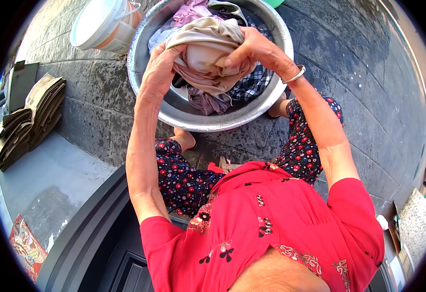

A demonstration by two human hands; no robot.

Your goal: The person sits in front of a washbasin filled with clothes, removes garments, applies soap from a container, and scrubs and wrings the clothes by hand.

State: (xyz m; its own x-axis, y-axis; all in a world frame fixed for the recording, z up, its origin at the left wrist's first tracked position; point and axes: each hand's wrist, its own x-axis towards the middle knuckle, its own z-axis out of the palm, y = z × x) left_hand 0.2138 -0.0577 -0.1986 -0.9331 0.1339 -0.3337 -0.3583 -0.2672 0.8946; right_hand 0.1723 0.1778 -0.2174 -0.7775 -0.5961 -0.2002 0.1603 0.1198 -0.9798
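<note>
A bunched beige garment (218, 32) is held up over a wide metal basin (147, 104), its fabric gathered into a ring around a hollow. My left hand (160, 68) grips its left edge, fingers tucked into the folds. On the other side, my right hand (259, 51) pinches the cloth between thumb and fingers, a bangle (296, 74) around that wrist. Below in the basin lie a pink cloth (191, 12), a dark checked cloth (253, 83) and a purplish cloth (208, 100). Part of the basin's contents is hidden behind the garment.
A white and orange bucket (107, 24) stands left of the basin. Flattened cardboard (45, 104) is stacked at far left. My feet rest close to the basin on dark paving (349, 107). A green object (274, 2) shows at the top edge.
</note>
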